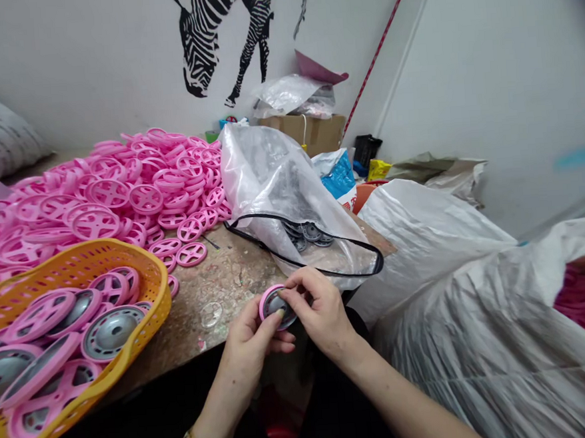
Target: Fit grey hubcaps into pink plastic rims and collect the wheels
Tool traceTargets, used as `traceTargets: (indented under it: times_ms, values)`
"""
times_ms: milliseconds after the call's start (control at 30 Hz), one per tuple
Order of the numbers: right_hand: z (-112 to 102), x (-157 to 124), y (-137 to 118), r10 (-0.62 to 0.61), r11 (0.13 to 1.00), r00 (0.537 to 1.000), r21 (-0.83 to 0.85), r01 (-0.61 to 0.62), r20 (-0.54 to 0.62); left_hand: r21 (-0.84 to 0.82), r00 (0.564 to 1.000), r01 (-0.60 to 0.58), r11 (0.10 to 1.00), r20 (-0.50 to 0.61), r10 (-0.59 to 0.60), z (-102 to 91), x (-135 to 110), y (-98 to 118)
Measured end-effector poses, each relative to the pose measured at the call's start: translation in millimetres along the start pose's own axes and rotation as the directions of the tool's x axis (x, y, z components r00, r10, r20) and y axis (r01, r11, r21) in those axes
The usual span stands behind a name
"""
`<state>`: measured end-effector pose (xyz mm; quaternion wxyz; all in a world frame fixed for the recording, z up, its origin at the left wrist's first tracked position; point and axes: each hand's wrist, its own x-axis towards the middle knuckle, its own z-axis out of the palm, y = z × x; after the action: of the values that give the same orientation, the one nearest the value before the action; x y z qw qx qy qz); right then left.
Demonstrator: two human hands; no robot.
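Note:
Both my hands hold one small toy wheel, a pink rim with a grey disc at its centre, just off the table's front edge. My left hand grips its lower left side, thumb on the grey face and fingers curled behind. From the upper right my right hand pinches the rim with thumb and fingers closed. Beyond them a clear plastic bag lies with its black-trimmed mouth towards me, and grey discs show inside. At left, an orange basket holds several pink wheels with grey discs.
A big heap of pink spoked rims covers the back left of the worn table. Large white sacks stand close on my right. At the back are a cardboard box and a wall with a zebra picture.

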<state>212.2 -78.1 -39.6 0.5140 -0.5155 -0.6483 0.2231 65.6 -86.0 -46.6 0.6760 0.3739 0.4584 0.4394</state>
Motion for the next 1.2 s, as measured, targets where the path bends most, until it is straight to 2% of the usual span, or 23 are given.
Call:
traceTargets:
  times_ms: [100, 200, 300, 467, 667, 767, 900, 967, 1100, 1200]
  values:
    - [-1, -1, 1, 0.087, 0.993, 0.995, 0.078, -0.090, 0.046, -0.001, 1.000, 0.003, 1.000, -0.004, -0.003, -2.4, -1, 0]
    - [-5, 0, 3, 0.187, 0.939, 0.957, 0.247, -0.241, 0.221, 0.007, 1.000, -0.009, 1.000, 0.009, 0.009, -3.9, -3, 2]
    - [-9, 0, 4, 0.187, 0.881, 0.913, 0.350, -0.319, 0.361, 0.056, 0.999, -0.033, 0.998, 0.036, 0.031, -4.0, -6, 4]
    - [-7, -7, 2, 0.220, 0.845, 0.921, 0.410, -0.345, 0.321, 0.213, 0.976, -0.210, 0.954, -0.002, 0.216, 1.2, -13, 6]
    - [-1, -13, -6, 0.201, 0.885, 0.951, 0.374, -0.279, 0.235, 0.421, 0.922, -0.350, 0.837, -0.004, 0.388, 1.9, -15, 6]
    - [3, -13, -3, 0.230, 0.861, 0.943, 0.402, -0.312, 0.240, 0.449, 0.940, -0.311, 0.838, 0.013, 0.341, -3.5, -12, 7]
    - [6, -10, 2, 0.264, 0.826, 0.927, 0.433, -0.360, 0.268, 0.445, 0.971, -0.239, 0.863, 0.103, 0.216, -9.5, -8, 9]
    - [5, -7, 2, 0.268, 0.828, 0.918, 0.417, -0.375, 0.292, 0.436, 0.977, -0.211, 0.875, 0.093, 0.190, -9.7, -8, 9]
    - [3, -3, -4, 0.261, 0.868, 0.901, 0.325, -0.376, 0.345, 0.410, 0.979, -0.205, 0.889, 0.069, 0.194, -7.3, -11, 6]
    - [5, -2, -10, 0.254, 0.894, 0.912, 0.283, -0.349, 0.323, 0.406, 0.962, -0.260, 0.876, 0.030, 0.272, -6.0, -13, 3]
